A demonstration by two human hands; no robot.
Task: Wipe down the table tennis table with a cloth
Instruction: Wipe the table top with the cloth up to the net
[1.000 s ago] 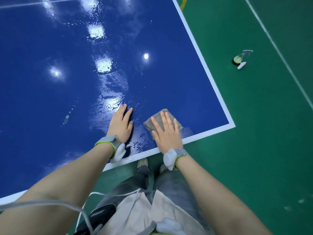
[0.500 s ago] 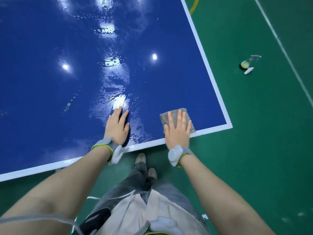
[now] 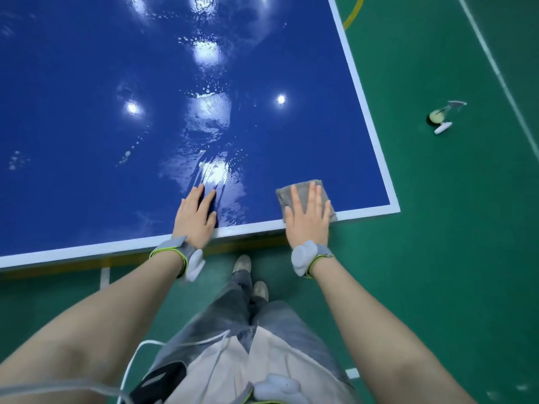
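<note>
**Q:** What does the head view show at the table's near edge?

**A:** A person leans over a blue table (image 3: 87, 112), both hands down on it. The right hand (image 3: 306, 217) lies flat on a grey cloth (image 3: 303, 189), fingers straight and close together, pressing it to the surface. The cloth sits on the table's near white border, not far from the near right corner, its lower edge overlapping the line.

**Q:** And the other hand?

**A:** The left hand (image 3: 195, 220) rests palm-down on the bare table, along the same near edge and well left of the cloth. Its fingers are straight, slightly spread, holding nothing; it appears to brace the body.

**Q:** What has changed in the last second?

**A:** The cloth has travelled right along the table's near edge. A second ago it lay just beside the left hand; now it is well apart from it and closer to the corner. The left hand has kept its place on the table.

**Q:** What does that mean for the job?

**A:** A wet, streaked sheen (image 3: 215, 176) lies on the table just beyond the left hand, and droplets sit farther in, so that part looks dampened. Judging from this, the stroke is working the near border toward the corner, with a short strip before the corner likely still to cover.

**Q:** Anything off the table?

**A:** On the green floor (image 3: 437, 258), well beyond the table's right edge, lies a small object (image 3: 440, 118), too small to identify.
</note>
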